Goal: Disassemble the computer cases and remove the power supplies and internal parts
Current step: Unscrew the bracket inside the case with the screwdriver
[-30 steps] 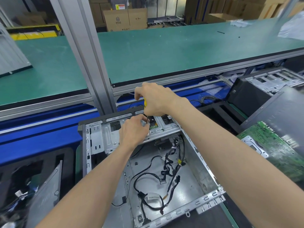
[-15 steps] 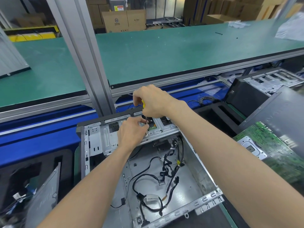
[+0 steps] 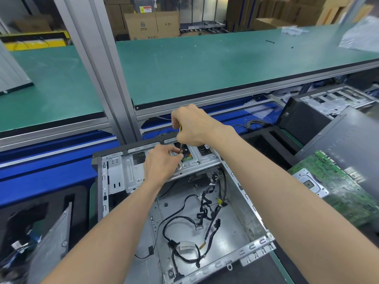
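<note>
A workstation fills the frame: dark foam-lined trays at the bottom, a blue rail across the middle, a long green-topped workbench [image 3: 205, 64] beyond it. Nearest, at lower centre, lies the open grey sheet-metal computer case [image 3: 235, 214], side panel off, with a tangle of black cables [image 3: 196, 218] loose on its floor. At the lower left a flat grey metal panel [image 3: 51, 249] leans in a dark tray. At the right edge a green printed circuit board [image 3: 336, 185] rests against a dark grey panel.

At the far end of the case, in mid-frame, sits the silver perforated drive cage [image 3: 131, 171]. The left hand [image 3: 162, 162] rests on it, fingertips pinching at the thin metal shaft of a yellow-handled screwdriver [image 3: 180, 148]. Just above, the right hand [image 3: 192, 126] is closed in a fist around the handle, holding the tool upright with its tip down at the cage.

Farther back, a grey aluminium post [image 3: 98, 64] rises at the upper left, and brown cardboard boxes [image 3: 151, 24] stack along the top of the frame.
</note>
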A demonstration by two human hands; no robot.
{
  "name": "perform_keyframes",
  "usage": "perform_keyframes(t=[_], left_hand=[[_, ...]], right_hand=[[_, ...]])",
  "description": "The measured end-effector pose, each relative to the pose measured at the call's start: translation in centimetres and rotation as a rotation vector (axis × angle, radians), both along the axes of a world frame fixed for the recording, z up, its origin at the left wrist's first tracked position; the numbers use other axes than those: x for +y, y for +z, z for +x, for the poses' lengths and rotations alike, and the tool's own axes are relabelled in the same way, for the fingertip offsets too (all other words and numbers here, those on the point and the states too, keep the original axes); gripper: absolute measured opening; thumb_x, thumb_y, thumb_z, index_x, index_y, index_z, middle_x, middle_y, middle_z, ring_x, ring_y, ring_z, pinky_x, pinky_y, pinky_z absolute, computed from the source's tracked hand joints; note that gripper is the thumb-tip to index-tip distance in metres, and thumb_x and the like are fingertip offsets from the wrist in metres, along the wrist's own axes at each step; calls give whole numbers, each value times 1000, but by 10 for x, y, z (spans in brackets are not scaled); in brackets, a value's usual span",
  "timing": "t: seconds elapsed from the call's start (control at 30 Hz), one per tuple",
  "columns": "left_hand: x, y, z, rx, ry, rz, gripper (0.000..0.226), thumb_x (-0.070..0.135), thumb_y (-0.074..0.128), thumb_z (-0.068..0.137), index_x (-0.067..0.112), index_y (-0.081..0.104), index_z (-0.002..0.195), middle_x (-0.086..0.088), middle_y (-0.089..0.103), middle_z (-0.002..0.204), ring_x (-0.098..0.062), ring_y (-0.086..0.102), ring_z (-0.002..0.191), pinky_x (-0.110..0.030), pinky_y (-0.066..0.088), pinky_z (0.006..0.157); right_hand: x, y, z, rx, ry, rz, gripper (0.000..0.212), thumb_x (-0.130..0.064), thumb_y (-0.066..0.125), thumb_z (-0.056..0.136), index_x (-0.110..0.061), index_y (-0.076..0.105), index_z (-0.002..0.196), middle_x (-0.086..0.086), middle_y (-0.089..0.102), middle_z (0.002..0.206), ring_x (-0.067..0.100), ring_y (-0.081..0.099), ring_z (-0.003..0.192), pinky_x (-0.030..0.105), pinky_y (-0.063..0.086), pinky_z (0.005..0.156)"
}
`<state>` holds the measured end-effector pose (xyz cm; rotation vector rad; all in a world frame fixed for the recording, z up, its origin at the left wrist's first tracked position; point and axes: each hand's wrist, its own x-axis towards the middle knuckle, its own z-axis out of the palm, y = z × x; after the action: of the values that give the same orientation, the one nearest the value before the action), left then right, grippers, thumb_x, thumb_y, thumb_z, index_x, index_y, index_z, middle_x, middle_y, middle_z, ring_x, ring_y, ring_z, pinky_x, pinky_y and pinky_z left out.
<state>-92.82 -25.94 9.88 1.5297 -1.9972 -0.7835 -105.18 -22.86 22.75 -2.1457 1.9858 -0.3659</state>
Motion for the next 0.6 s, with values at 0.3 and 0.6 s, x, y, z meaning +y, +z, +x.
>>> perform_keyframes(t=[0.3, 0.6], left_hand=[[-3, 2, -3, 82, 96, 86, 17, 37, 80, 78, 39, 72, 63, 16, 60, 51, -3, 61, 61, -25, 37, 54], [-11, 13, -11, 122, 25, 111, 30, 27, 51, 95, 16, 58, 68, 4, 55, 56, -18, 46, 51, -31, 32, 53]], right_hand=[[12, 1, -5, -36, -153, -149, 20, -8, 49, 74, -6, 55, 93, 14, 56, 95, 37, 52, 91, 42, 49, 73], [17, -3, -49, 6, -347, -190, 19, -8, 48, 74, -4, 54, 92, 14, 52, 91, 37, 48, 85, 40, 42, 70]])
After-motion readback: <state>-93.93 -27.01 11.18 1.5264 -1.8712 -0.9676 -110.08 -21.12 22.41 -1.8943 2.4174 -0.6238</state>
